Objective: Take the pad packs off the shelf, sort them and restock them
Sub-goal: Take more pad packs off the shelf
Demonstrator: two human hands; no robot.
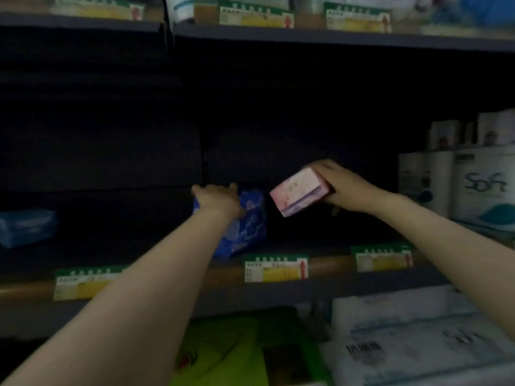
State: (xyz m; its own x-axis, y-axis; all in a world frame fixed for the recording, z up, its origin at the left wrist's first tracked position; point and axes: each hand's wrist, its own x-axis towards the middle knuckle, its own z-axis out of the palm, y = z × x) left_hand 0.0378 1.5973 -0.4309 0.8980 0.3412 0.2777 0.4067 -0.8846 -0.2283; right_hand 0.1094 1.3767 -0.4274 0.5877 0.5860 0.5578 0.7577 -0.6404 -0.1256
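**Two hands at a dim store shelf, each on a pad pack**

The right hand (338,185) grasps a pink pad pack (299,190) by its right end, fingers curled over the top edge and thumb beneath. The pack is held clear of the shelf board, tilted so that its left end dips lower, and it hangs in the air above the right half of the bay.

The left hand (220,200) reaches deeper into the same bay and lies over the top of a blue pad pack (248,227), with the fingers bent over its far upper edge. How firm that hold is cannot be told, since the fingertips are lost in shadow. The blue pack stands on the middle shelf (328,264), just behind the front rail and a little left of the pink one; the two packs are near each other but apart.

A second blue pack (26,227) sits at the far left of the same shelf, well apart from both hands. White tissue packs (482,185) printed "Soft" are stacked at the right end. Green and yellow price tags (276,267) are clipped along the rail; further tags line the shelf above. Below, a bright green package (237,355) lies beside white wrapped packs (418,338). The back of the bay is too dark to read.
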